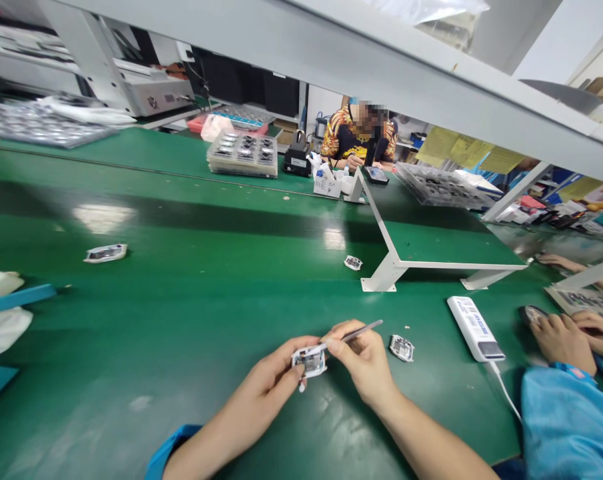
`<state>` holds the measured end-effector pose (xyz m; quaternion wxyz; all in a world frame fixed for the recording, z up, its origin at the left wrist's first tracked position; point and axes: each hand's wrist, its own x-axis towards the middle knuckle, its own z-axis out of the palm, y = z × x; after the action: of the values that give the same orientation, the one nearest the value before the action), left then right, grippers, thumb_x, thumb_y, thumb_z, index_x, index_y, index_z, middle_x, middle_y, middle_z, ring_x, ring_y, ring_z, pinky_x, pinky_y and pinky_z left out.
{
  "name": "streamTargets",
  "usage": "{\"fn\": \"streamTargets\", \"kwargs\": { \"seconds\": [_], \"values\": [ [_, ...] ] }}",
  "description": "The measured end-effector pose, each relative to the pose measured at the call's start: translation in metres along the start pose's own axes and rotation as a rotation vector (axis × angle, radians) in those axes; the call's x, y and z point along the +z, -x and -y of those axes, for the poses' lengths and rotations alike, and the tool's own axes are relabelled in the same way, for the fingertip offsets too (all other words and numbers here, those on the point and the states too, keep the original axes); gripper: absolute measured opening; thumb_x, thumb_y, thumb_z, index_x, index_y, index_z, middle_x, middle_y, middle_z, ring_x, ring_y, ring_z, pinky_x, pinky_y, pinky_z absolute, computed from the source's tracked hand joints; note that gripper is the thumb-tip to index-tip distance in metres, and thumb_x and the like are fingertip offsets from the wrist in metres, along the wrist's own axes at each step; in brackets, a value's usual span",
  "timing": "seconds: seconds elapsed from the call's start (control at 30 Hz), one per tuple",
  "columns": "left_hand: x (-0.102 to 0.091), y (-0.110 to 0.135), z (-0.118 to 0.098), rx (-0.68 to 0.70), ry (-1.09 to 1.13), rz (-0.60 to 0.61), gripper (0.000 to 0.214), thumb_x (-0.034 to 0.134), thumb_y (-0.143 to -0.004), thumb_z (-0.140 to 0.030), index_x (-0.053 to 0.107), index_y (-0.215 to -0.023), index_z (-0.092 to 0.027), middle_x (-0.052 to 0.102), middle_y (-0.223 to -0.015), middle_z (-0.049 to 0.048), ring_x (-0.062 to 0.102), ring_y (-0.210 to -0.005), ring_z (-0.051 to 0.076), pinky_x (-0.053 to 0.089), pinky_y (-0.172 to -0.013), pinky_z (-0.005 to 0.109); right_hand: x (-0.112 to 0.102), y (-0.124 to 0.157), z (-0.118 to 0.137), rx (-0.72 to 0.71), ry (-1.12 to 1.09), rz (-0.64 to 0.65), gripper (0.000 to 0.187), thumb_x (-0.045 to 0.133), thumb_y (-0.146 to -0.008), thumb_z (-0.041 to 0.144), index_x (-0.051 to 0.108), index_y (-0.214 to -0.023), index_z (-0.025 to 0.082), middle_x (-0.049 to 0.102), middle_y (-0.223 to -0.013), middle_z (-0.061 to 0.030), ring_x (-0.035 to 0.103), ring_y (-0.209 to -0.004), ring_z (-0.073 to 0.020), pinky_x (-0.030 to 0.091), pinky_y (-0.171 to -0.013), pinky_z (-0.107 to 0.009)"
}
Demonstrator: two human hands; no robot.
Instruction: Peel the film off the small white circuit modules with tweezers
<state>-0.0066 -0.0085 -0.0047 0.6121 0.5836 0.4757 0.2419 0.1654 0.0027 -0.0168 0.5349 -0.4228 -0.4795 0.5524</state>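
Observation:
Between its thumb and fingers, my left hand [277,375] grips a small white-framed electronic module [313,363], its inner parts facing up. My right hand [364,363] pinches a thin grey pen-like tool [364,331]; the tool's near end meets the module's upper edge, and its other end points up to the right. A small whitish round piece [302,387] shows just below the module; whether it is attached I cannot tell. To the right of my right hand lies a similar module [402,348] on the green table [191,400].
More modules lie at the left [106,253] and beside the stand [352,263]. A green-topped stand [456,243] is ahead right. A white corded device [476,328] lies near a co-worker's hands [564,340]. Trays [244,155] stand at the back; a shelf beam [331,47] crosses overhead.

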Motion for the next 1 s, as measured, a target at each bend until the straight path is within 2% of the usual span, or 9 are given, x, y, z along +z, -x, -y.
{"fn": "streamTargets", "kwargs": {
  "seconds": [0.13, 0.3, 0.67, 0.83, 0.9, 1.0],
  "values": [
    [-0.001, 0.0, -0.004, 0.001, 0.023, -0.002, 0.044, 0.045, -0.083, -0.04, 0.053, -0.119, -0.015, 0.062, -0.094, 0.0041, 0.051, -0.076, 0.007, 0.042, -0.072, 0.013, -0.001, 0.0, 0.001, -0.005, 0.017, 0.037, 0.015, 0.071, -0.074, 0.029, 0.063, -0.073, 0.017, 0.066, -0.072, -0.0032, 0.061, -0.066, -0.0148, 0.049, -0.064, -0.027],
    [-0.002, 0.001, -0.007, 0.006, 0.035, -0.021, 0.045, 0.047, -0.082, -0.042, 0.057, -0.117, -0.015, 0.063, -0.091, 0.0042, 0.051, -0.072, 0.006, 0.042, -0.07, 0.013, -0.001, 0.0, 0.002, -0.021, 0.059, 0.023, 0.017, 0.07, -0.074, 0.031, 0.063, -0.073, 0.016, 0.065, -0.071, -0.0036, 0.061, -0.066, -0.0151, 0.049, -0.064, -0.027],
    [0.0, -0.004, 0.003, -0.041, 0.169, -0.037, 0.052, 0.05, -0.08, -0.048, 0.056, -0.115, -0.01, 0.059, -0.082, 0.0039, 0.047, -0.064, 0.005, 0.039, -0.059, 0.014, 0.003, 0.002, 0.001, -0.083, 0.094, 0.002, 0.016, 0.07, -0.076, 0.03, 0.064, -0.074, 0.015, 0.066, -0.071, -0.0044, 0.061, -0.066, -0.0152, 0.049, -0.064, -0.026],
    [0.0, -0.003, -0.001, -0.103, 0.301, -0.135, 0.058, 0.052, -0.079, -0.047, 0.05, -0.125, -0.013, 0.055, -0.074, 0.0007, 0.044, -0.062, 0.004, 0.037, -0.057, 0.013, 0.002, 0.004, 0.0, -0.088, 0.129, -0.039, 0.016, 0.071, -0.075, 0.029, 0.068, -0.083, 0.016, 0.07, -0.079, -0.0053, 0.065, -0.075, -0.0174, 0.05, -0.073, -0.029],
    [-0.001, -0.003, -0.006, -0.115, 0.366, -0.185, 0.059, 0.052, -0.078, -0.047, 0.05, -0.125, -0.011, 0.056, -0.073, 0.0016, 0.045, -0.063, 0.005, 0.037, -0.057, 0.014, 0.0, 0.003, 0.0, -0.075, 0.098, -0.059, 0.018, 0.073, -0.074, 0.028, 0.068, -0.087, 0.017, 0.071, -0.081, -0.0052, 0.066, -0.078, -0.0179, 0.05, -0.076, -0.03],
    [-0.004, -0.001, -0.011, -0.115, 0.448, -0.223, 0.058, 0.053, -0.077, -0.047, 0.052, -0.121, -0.008, 0.057, -0.075, 0.0037, 0.048, -0.065, 0.007, 0.039, -0.056, 0.015, -0.002, 0.001, 0.002, -0.121, 0.084, -0.069, 0.012, 0.072, -0.074, 0.026, 0.07, -0.083, 0.018, 0.071, -0.084, -0.0051, 0.065, -0.082, -0.0176, 0.05, -0.077, -0.029]
  ]
}}
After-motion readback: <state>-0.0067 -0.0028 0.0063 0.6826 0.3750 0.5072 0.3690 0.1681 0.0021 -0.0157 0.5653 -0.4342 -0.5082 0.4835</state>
